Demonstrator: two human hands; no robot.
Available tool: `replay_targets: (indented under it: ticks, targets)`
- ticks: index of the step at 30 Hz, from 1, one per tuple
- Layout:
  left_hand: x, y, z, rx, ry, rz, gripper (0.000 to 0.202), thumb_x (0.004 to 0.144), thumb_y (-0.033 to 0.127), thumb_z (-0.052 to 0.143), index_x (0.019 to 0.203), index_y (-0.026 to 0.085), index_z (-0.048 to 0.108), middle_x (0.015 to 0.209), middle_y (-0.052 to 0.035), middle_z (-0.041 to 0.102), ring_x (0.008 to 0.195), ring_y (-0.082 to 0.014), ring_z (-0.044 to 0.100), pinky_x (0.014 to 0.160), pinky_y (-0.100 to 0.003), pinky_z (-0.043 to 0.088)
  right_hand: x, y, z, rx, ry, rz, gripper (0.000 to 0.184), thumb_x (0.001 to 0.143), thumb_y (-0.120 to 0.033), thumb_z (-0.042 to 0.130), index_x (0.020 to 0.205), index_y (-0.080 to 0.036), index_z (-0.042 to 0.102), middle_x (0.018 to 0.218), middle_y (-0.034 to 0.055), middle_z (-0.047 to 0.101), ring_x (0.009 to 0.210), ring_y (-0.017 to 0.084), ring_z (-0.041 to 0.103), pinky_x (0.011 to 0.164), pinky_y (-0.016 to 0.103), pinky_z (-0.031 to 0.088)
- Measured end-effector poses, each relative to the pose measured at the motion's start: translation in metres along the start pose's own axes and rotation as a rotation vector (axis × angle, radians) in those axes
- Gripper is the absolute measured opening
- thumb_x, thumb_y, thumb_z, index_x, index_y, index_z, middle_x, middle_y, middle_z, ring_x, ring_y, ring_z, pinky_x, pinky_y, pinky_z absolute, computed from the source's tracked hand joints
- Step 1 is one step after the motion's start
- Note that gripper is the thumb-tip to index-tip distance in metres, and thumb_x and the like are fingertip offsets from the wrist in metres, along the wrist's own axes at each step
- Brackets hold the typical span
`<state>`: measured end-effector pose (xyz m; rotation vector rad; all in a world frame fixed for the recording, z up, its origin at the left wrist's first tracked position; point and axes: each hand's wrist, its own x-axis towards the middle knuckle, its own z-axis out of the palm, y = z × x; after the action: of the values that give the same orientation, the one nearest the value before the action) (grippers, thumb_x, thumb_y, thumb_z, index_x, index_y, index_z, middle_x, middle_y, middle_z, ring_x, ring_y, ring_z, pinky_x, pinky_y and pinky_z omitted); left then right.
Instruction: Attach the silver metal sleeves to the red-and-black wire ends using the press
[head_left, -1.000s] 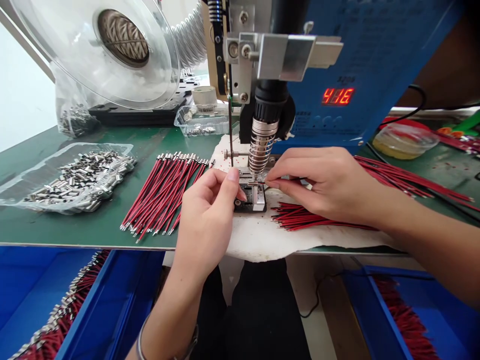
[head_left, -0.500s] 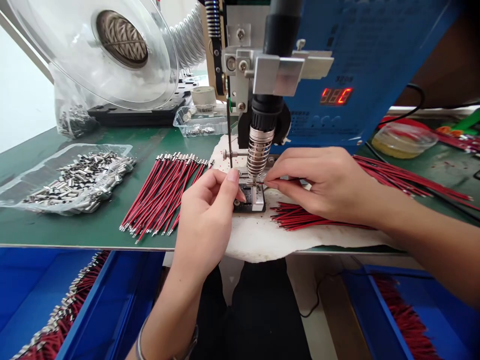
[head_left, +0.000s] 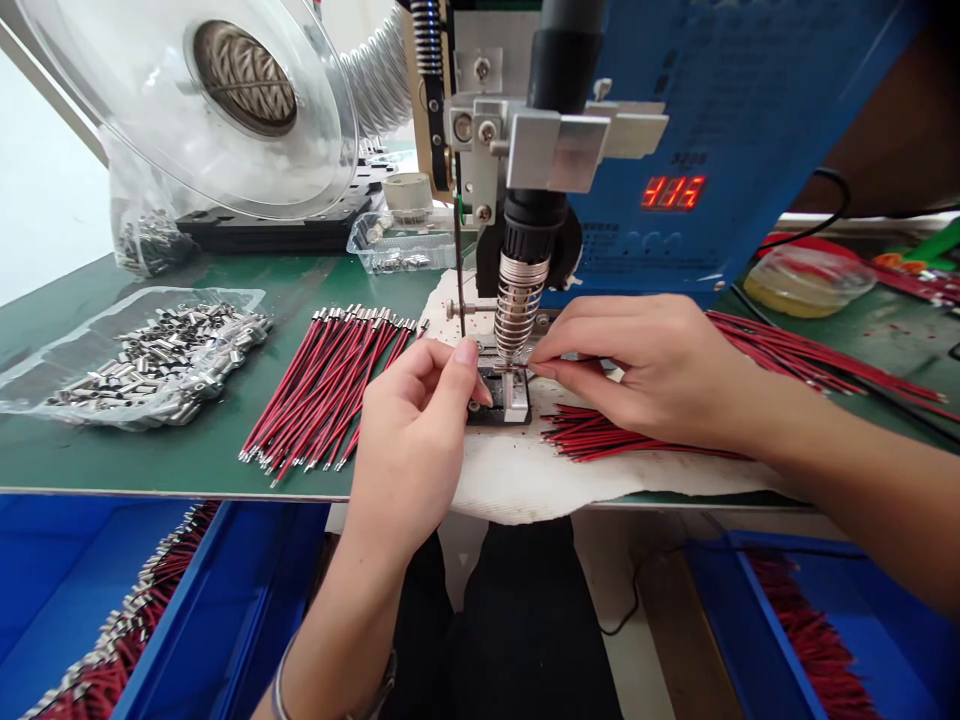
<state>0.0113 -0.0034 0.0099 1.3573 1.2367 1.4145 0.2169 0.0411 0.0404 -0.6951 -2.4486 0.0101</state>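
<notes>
Left of my left hand (head_left: pixel 416 425) lies a bundle of wires (head_left: pixel 315 385), and farther left a tray (head_left: pixel 37 378) of connectors (head_left: pixel 176 345). Between my hands, as far as I can tell, the machine's head (head_left: pixel 521 295) stands over a fixture (head_left: pixel 516 400). Below my right hand (head_left: pixel 641 365), more wires (head_left: pixel 589 435) lie on a cloth (head_left: pixel 517 490).

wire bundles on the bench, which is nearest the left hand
The bundle between the clear tray and left hand, silvery metal pieces on its far ends; one other bundle lies below the right hand, a third bundle beyond it.
</notes>
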Motion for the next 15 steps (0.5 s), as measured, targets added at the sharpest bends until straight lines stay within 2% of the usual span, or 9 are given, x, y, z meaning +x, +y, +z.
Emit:
replay_targets:
  ticks: [5, 11, 15]
  targets:
    - [-0.001, -0.0001, 0.0004, -0.071, -0.023, -0.027, 0.035, 0.096, 0.036, 0.064, 0.069, 0.019, 0.052, 0.06, 0.0024, 0.045, 0.049, -0.0088, 0.033, 0.044, -0.025, 0.025, 0.0006, -0.002, 0.0001, -0.001, 0.013, -0.003, 0.018, 0.096, -0.017, 0.056, 0.091, -0.023, 0.072, 0.088, 0.004, 0.073, 0.078, 0.02, 0.068, 0.068, 0.034, 0.052]
    - [-0.0008, 0.0019, 0.0023, -0.078, -0.005, -0.026, 0.036, 0.096, 0.037, 0.064, 0.068, 0.019, 0.051, 0.058, 0.0023, 0.043, 0.049, -0.0093, 0.032, 0.044, -0.026, 0.024, 0.001, -0.0042, -0.0002, 0.008, 0.045, 0.028, 0.015, 0.093, -0.016, 0.061, 0.092, -0.025, 0.073, 0.089, 0.0028, 0.075, 0.079, 0.019, 0.069, 0.069, 0.034, 0.054]
    - [-0.0102, 0.0067, 0.0029, -0.085, 0.146, 0.031, 0.042, 0.101, 0.034, 0.055, 0.062, 0.018, 0.049, 0.058, 0.0009, 0.044, 0.049, -0.0095, 0.036, 0.046, -0.026, 0.029, 0.0006, -0.0079, -0.002, -0.001, 0.088, 0.011, 0.012, 0.093, -0.016, 0.063, 0.088, -0.023, 0.071, 0.085, 0.0032, 0.075, 0.074, 0.017, 0.068, 0.066, 0.032, 0.053]
